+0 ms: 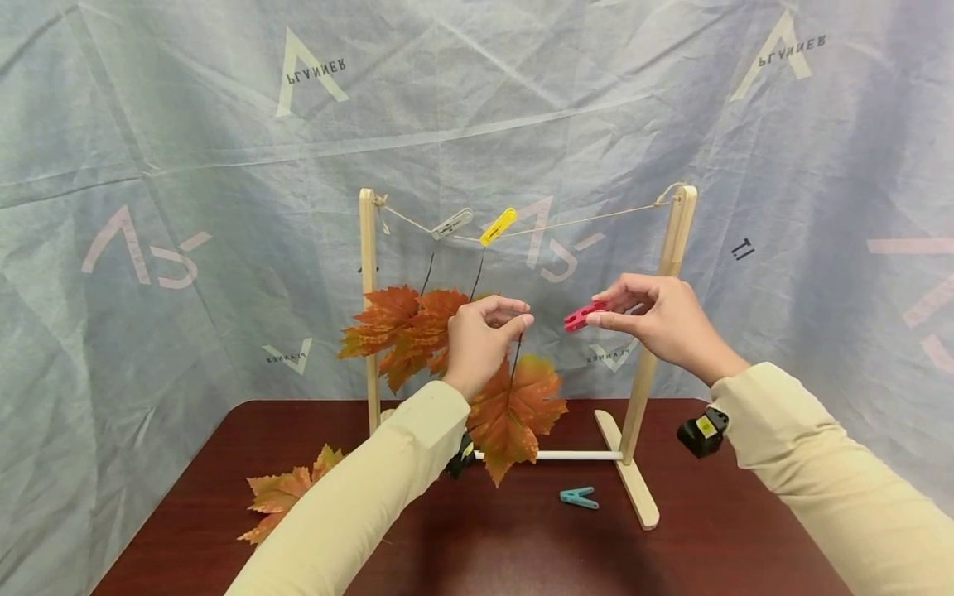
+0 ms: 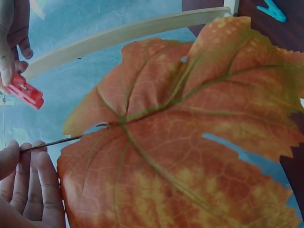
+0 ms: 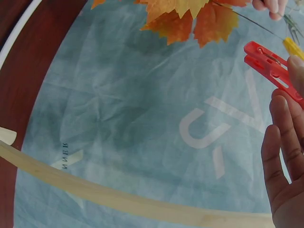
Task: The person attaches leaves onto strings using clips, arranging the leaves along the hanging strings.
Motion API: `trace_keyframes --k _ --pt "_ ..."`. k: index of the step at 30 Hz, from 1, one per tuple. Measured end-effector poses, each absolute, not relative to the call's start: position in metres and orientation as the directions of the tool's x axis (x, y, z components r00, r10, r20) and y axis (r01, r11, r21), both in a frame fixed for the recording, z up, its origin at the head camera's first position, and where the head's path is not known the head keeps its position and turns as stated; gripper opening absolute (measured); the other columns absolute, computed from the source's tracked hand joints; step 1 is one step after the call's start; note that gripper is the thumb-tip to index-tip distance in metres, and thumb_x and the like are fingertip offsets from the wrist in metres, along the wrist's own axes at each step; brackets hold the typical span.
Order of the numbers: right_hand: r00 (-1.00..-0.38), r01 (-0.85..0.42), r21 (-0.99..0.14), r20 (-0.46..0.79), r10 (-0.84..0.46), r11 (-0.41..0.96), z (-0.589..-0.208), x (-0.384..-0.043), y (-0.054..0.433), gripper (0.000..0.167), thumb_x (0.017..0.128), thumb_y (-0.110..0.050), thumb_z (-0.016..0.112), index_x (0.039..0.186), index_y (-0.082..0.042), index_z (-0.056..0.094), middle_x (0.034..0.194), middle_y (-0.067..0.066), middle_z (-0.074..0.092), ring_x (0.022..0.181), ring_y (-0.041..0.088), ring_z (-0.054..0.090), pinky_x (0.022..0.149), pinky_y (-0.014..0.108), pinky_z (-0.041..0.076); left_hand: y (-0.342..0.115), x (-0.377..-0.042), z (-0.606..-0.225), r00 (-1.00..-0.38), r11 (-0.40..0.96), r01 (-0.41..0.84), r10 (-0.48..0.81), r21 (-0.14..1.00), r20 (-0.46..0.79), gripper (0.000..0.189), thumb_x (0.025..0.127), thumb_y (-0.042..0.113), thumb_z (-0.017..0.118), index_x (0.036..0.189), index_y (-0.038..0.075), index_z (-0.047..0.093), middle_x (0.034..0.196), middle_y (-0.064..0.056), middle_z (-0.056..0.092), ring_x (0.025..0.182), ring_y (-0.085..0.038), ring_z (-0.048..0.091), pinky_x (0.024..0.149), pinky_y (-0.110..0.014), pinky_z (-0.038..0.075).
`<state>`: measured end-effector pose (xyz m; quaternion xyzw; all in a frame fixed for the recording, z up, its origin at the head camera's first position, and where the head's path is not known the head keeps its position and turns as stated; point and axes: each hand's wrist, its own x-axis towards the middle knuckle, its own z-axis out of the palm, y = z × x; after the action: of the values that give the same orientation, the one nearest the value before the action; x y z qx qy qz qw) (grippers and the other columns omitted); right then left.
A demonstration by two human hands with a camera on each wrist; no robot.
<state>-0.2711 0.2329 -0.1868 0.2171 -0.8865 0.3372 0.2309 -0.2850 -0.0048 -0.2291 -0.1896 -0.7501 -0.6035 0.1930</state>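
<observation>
My left hand (image 1: 488, 335) pinches the thin dark stem of an orange maple leaf (image 1: 514, 410), which hangs below it. In the left wrist view that leaf (image 2: 156, 118) fills much of the picture, its stem between thumb and fingertips. To the right, my right hand (image 1: 663, 319) holds a red clothespin (image 1: 584, 316) between thumb and fingers, apart from the leaf and the string. A string (image 1: 589, 219) spans a wooden stand above both hands. Clipped on it are a grey clothespin (image 1: 452, 223) and a yellow clothespin (image 1: 498, 226), with orange leaves (image 1: 395, 323) hanging beneath.
The stand has wooden posts (image 1: 639, 406), feet and a white crossbar (image 1: 577, 455). A blue clothespin (image 1: 580, 497) lies on the dark red table (image 1: 477, 546) near the right foot. Another leaf (image 1: 279, 497) lies at left, partly behind my left sleeve. Grey cloth hangs behind.
</observation>
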Motion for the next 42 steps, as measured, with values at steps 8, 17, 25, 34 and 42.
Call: trace_keyframes --k 8,17,25,34,42 --pt "-0.786 -0.542 -0.483 0.581 -0.211 0.687 -0.171 -0.275 0.228 0.017 0.087 -0.022 0.084 0.099 -0.01 0.078 0.089 0.006 0.076 0.074 0.009 0.069 0.064 0.021 0.052 0.006 -0.293 -0.22 -0.841 0.164 0.535 0.004 0.829 0.542 0.012 0.093 0.014 0.077 0.103 0.006 0.079 0.084 -0.009 0.076 0.072 -0.019 0.069 0.057 -0.023 0.052" --pt "-0.76 -0.553 -0.49 0.629 -0.166 0.674 -0.156 -0.284 0.222 0.016 0.086 -0.015 0.084 0.099 -0.008 0.078 0.088 0.006 0.076 0.07 0.004 0.067 0.063 0.019 0.051 0.017 -0.303 -0.213 -0.838 0.158 0.532 -0.046 0.832 0.544 0.013 0.092 0.014 0.078 0.101 0.006 0.08 0.083 -0.007 0.076 0.069 -0.013 0.068 0.059 -0.024 0.054" --pt "-0.728 -0.573 -0.491 0.673 -0.132 0.656 -0.141 -0.293 0.216 0.021 0.087 -0.021 0.084 0.102 -0.007 0.078 0.089 0.001 0.076 0.073 0.002 0.065 0.064 0.018 0.048 0.024 -0.312 -0.208 -0.825 0.178 0.54 -0.082 0.823 0.559 0.016 0.091 0.016 0.079 0.102 0.005 0.08 0.083 -0.005 0.077 0.07 -0.011 0.069 0.06 -0.022 0.051" --pt "-0.715 -0.58 -0.497 0.691 -0.111 0.645 -0.124 -0.301 0.209 0.022 0.088 -0.021 0.083 0.102 -0.005 0.077 0.086 -0.007 0.075 0.074 0.001 0.065 0.065 0.018 0.047 0.03 -0.32 -0.195 -0.827 0.222 0.523 -0.101 0.823 0.553 0.017 0.092 0.019 0.078 0.104 0.007 0.08 0.088 -0.004 0.077 0.074 -0.012 0.07 0.064 -0.022 0.053" --pt "-0.698 -0.587 -0.494 0.711 -0.091 0.641 -0.111 -0.309 0.203 0.024 0.088 -0.021 0.083 0.103 -0.004 0.076 0.085 -0.011 0.074 0.073 0.001 0.065 0.064 0.017 0.047 0.038 -0.329 -0.185 -0.836 0.205 0.486 -0.172 0.849 0.52 0.016 0.092 0.02 0.079 0.103 0.008 0.081 0.087 -0.005 0.078 0.071 -0.013 0.07 0.062 -0.022 0.053"
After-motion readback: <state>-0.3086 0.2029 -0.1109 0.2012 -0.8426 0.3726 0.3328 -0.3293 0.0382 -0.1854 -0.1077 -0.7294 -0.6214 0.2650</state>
